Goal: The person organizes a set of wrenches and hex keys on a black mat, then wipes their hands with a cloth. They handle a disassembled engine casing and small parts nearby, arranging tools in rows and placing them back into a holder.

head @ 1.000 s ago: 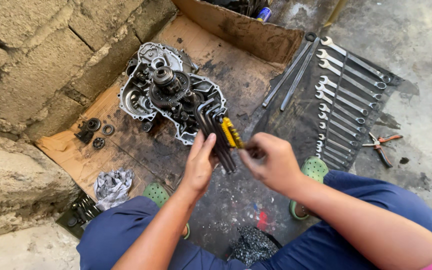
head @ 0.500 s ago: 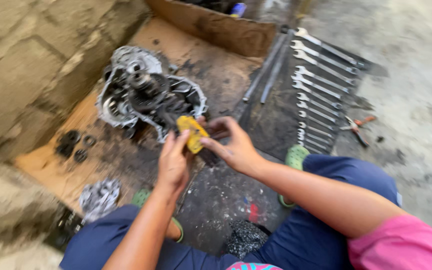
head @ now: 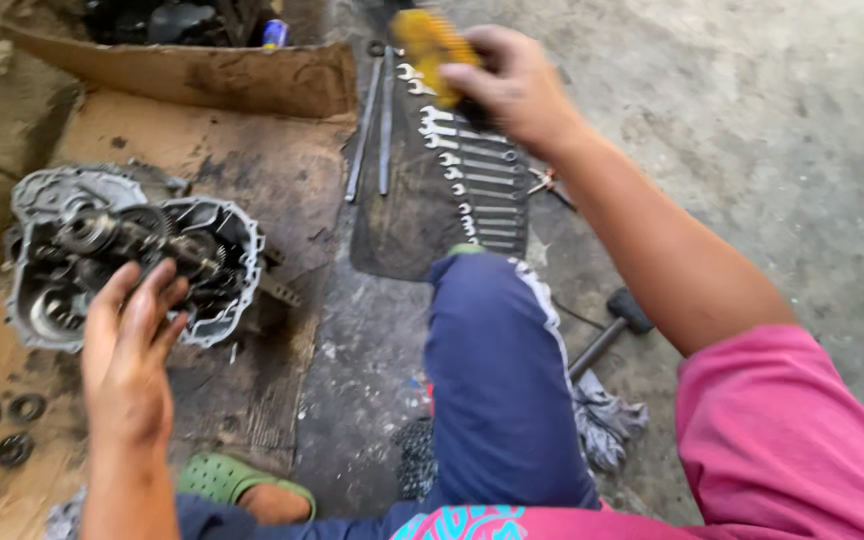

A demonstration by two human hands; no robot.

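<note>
While the left hand (head: 132, 345) rests open-fingered on the engine case (head: 132, 255), the right hand (head: 512, 85) grips a blurred, probably yellow-handled tool (head: 430, 45) that could slip onto the wrenches (head: 472, 170).

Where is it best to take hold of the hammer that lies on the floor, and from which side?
Probably grip the hammer on its bare handle, coming from above. The handle lies flat and slanted; its dark head points away from the rag that covers the lower end.
</note>
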